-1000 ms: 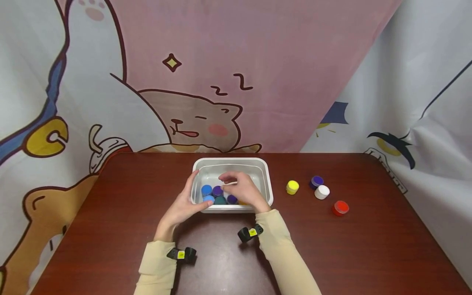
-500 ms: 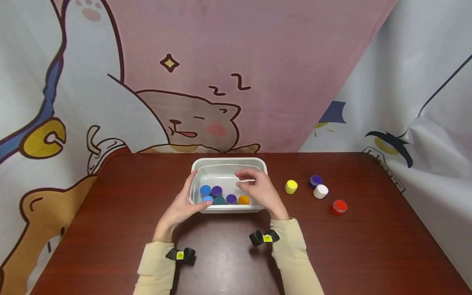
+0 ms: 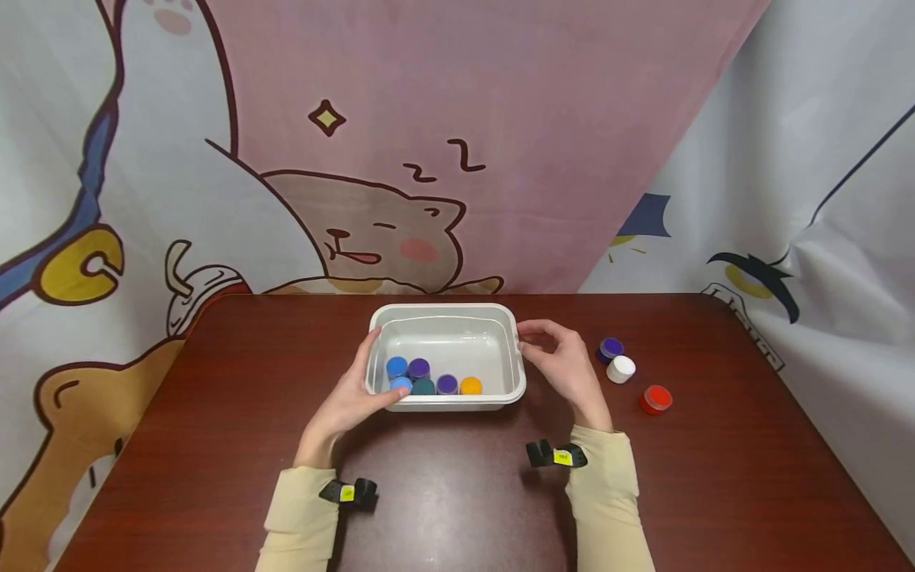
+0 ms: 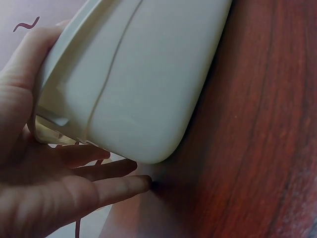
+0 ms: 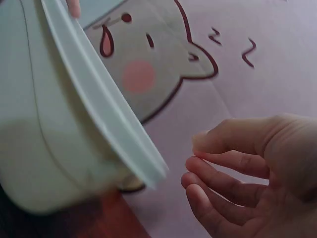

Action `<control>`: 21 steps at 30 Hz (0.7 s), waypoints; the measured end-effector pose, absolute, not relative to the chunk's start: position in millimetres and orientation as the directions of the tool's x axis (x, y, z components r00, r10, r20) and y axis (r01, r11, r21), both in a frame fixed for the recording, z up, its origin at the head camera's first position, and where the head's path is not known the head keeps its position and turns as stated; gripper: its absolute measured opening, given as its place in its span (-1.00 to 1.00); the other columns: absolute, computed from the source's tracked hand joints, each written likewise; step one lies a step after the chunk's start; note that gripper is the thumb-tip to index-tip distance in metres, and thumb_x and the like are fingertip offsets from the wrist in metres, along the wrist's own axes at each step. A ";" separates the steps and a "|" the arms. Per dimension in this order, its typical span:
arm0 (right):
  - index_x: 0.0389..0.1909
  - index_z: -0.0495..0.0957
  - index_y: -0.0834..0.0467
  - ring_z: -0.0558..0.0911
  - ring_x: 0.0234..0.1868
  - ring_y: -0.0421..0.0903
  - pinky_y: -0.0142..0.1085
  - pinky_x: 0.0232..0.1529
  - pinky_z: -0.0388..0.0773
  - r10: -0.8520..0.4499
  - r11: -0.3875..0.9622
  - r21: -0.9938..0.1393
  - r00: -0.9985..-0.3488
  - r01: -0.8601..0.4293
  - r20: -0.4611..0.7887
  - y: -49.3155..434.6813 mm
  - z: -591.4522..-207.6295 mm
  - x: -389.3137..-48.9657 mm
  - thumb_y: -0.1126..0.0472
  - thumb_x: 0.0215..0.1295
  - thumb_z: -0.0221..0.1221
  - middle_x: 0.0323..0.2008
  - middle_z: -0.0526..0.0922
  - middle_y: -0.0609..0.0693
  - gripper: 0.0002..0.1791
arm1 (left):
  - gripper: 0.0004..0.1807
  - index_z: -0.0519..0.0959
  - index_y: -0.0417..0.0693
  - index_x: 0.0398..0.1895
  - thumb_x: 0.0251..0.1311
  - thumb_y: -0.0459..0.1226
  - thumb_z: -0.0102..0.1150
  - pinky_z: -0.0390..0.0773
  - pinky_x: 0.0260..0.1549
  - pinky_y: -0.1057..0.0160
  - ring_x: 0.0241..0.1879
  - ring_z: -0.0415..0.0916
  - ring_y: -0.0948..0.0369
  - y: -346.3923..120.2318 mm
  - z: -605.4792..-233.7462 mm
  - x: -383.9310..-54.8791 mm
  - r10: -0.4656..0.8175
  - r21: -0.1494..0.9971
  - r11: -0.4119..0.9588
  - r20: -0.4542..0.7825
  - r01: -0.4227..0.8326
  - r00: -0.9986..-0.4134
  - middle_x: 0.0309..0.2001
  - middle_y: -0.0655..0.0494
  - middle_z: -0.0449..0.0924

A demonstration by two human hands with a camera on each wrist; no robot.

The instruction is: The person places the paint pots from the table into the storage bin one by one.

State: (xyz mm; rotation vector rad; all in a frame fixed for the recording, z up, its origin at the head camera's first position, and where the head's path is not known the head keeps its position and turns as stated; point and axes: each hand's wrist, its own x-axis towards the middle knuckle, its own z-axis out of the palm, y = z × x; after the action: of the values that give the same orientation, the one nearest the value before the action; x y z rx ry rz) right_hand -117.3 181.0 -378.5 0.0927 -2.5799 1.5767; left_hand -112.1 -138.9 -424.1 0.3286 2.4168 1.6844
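Note:
A white plastic box [image 3: 446,401] stands on the table with several small paint pots along its front: a blue pot [image 3: 396,367], a purple pot [image 3: 418,369], a dark green pot [image 3: 423,387] and an orange pot [image 3: 470,386] among them. My left hand [image 3: 348,401] grips the box's left end, thumb over the front rim; the left wrist view has the fingers along its side. Just beyond the right rim is my right hand [image 3: 565,365]. In the right wrist view its fingers [image 5: 213,183] curve loosely with nothing between them. The hand hides the yellow pot.
On the table [image 3: 457,492] right of the box stand a dark purple pot [image 3: 611,349], a white pot [image 3: 621,369] and a red pot [image 3: 656,400]. A printed cloth [image 3: 543,119] hangs behind the table's back edge.
My right hand has moved right, from inside the box over the pots to just outside its right rim, uncovering the orange pot and covering the yellow one. The left hand keeps its grip.

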 end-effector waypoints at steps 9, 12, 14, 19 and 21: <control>0.02 0.56 0.32 0.55 -0.02 0.15 -0.12 0.00 0.52 0.132 0.530 -0.848 -0.986 -0.014 0.099 213.8 -393.0 -111.5 0.36 0.26 0.22 -0.01 0.60 0.28 -0.69 | 0.16 -0.17 0.18 0.54 0.01 -0.19 0.46 -0.03 0.24 -0.33 0.40 -0.04 -0.20 -139.5 -424.6 -110.6 0.271 0.935 0.348 -0.038 0.061 -0.962 0.46 -0.27 -0.06; 0.05 0.56 0.30 0.50 -0.04 0.15 -0.04 0.01 0.46 0.176 0.547 -0.837 -0.981 0.032 0.077 220.4 -396.9 -109.7 0.35 0.27 0.20 0.06 0.55 0.28 -0.67 | 0.16 -0.17 0.18 0.54 0.01 -0.19 0.46 -0.03 0.23 -0.34 0.40 -0.04 -0.21 -139.9 -424.6 -111.0 0.269 0.934 0.352 -0.035 0.064 -0.962 0.46 -0.28 -0.07; 0.07 0.54 0.31 0.50 -0.04 0.14 -0.14 -0.02 0.45 0.199 0.545 -0.836 -0.978 0.061 0.059 223.5 -399.7 -108.7 0.34 0.27 0.19 0.08 0.53 0.30 -0.66 | 0.16 -0.17 0.17 0.54 0.01 -0.19 0.46 -0.02 0.23 -0.34 0.40 -0.03 -0.21 -140.0 -424.5 -111.4 0.269 0.932 0.356 -0.034 0.067 -0.963 0.46 -0.28 -0.07; 0.16 0.45 0.36 0.52 0.06 0.18 -0.15 0.10 0.44 0.226 0.502 -0.857 -0.974 0.113 0.004 228.7 -411.7 -109.3 0.38 0.27 0.19 0.10 0.51 0.35 -0.57 | 0.15 -0.16 0.17 0.54 0.01 -0.18 0.46 -0.02 0.24 -0.33 0.39 -0.02 -0.21 -139.5 -425.1 -112.3 0.266 0.929 0.363 -0.031 0.071 -0.963 0.45 -0.29 -0.05; 0.19 0.41 0.38 0.49 0.11 0.19 -0.09 0.15 0.40 0.234 0.475 -0.870 -0.972 0.131 -0.019 229.9 -418.6 -110.0 0.40 0.26 0.19 0.11 0.50 0.37 -0.54 | 0.15 -0.16 0.17 0.54 0.02 -0.17 0.45 -0.03 0.25 -0.32 0.40 -0.03 -0.20 -139.0 -425.8 -112.7 0.266 0.929 0.365 -0.033 0.070 -0.963 0.46 -0.28 -0.05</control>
State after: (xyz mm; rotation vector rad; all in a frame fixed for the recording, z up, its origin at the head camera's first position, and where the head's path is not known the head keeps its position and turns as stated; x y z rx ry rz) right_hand -110.0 229.9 -418.6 -0.3233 -2.6081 1.5258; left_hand -112.7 -139.0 -425.8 0.3043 2.4437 1.6492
